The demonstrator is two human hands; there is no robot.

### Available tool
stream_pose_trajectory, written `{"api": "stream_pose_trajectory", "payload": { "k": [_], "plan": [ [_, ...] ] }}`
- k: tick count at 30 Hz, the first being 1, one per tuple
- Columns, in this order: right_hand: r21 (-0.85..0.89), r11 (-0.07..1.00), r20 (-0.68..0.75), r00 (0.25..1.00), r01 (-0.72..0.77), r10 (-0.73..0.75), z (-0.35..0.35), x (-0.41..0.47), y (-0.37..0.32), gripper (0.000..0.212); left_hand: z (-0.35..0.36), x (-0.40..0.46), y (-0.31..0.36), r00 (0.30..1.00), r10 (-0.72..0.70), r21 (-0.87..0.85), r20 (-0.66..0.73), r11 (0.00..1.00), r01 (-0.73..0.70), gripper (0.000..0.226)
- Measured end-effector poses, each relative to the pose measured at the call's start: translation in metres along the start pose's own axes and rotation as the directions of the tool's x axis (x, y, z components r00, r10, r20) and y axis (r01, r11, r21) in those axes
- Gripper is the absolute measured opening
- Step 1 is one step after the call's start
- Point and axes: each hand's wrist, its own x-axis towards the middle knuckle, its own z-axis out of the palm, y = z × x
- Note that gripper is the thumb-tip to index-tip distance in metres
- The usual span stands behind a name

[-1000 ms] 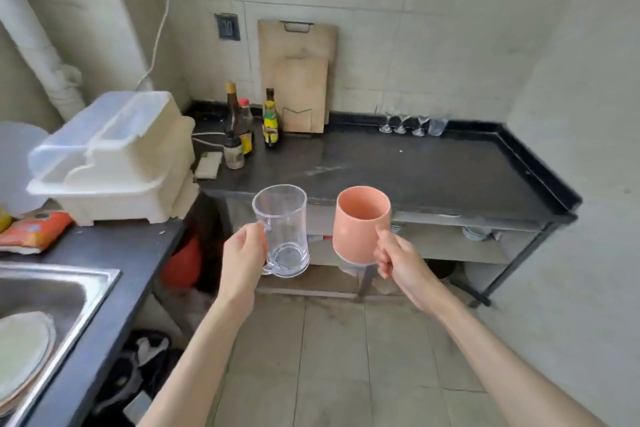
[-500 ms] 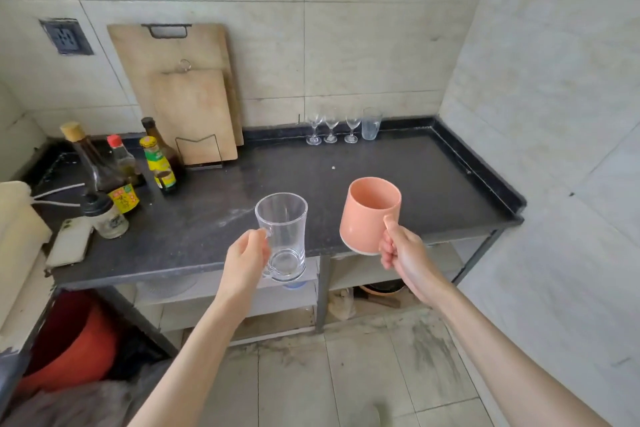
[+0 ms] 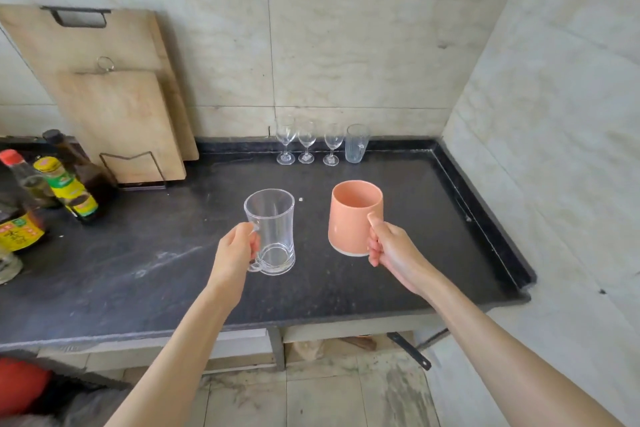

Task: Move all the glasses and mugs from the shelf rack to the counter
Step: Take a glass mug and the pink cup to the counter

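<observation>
Near the middle of the frame, a clear glass mug (image 3: 270, 231) hangs upright above the dark table (image 3: 138, 263), held by the left hand (image 3: 235, 248), whose fingers are curled through its small handle on the lower left side. Just to its right, well clear of touching it, an orange mug (image 3: 355, 217) is carried by the right hand (image 3: 389, 248), closed around the handle on the side away from the glass one, thumb pressed near the rim. Both look empty.

The glass mug is likely the heavier and more fragile of the two, stiff, smooth and slippery on its wall, so the handle is the safest hold, and it should be set down flat on its thick base rather than on an edge. The orange mug appears ceramic, with an unglazed pale ring at its foot; it too would chip if knocked.

At the back of the table, upper centre of the frame, three stemmed glasses (image 3: 306, 144) stand in a row with a clear tumbler (image 3: 356, 144) just beside them on the right, all empty. Further left, two wooden cutting boards (image 3: 114, 107) lean against the tiled wall, and sauce bottles (image 3: 65, 187) crowd the left edge.
</observation>
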Motion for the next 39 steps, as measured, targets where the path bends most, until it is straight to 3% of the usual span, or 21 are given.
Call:
{"api": "stream_pose_trajectory", "payload": {
  "k": [7, 15, 26, 39],
  "plan": [
    [-0.032, 0.998, 0.033, 0.998, -0.052, 0.053, -0.016, 0.077, 0.003, 0.048, 0.035, 0.077, -0.013, 0.993, -0.118, -0.062, 0.017, 0.991, 0.119, 0.018],
    [-0.104, 0.985, 0.075, 0.987, -0.134, 0.142, 0.001, 0.186, -0.004, 0.047, 0.054, 0.184, -0.028, 0.973, -0.229, 0.029, 0.028, 0.973, 0.229, 0.027],
    [-0.029, 0.976, 0.073, 0.973, -0.216, 0.218, 0.05, 0.308, 0.009, 0.044, 0.059, 0.287, -0.037, 0.967, -0.201, 0.121, 0.159, 0.976, 0.183, 0.032],
    [-0.037, 0.978, 0.164, 0.964, -0.206, 0.209, 0.07, 0.362, 0.023, 0.039, 0.076, 0.329, -0.046, 0.97, -0.154, 0.191, 0.188, 0.974, 0.117, 0.031]
  ]
}}
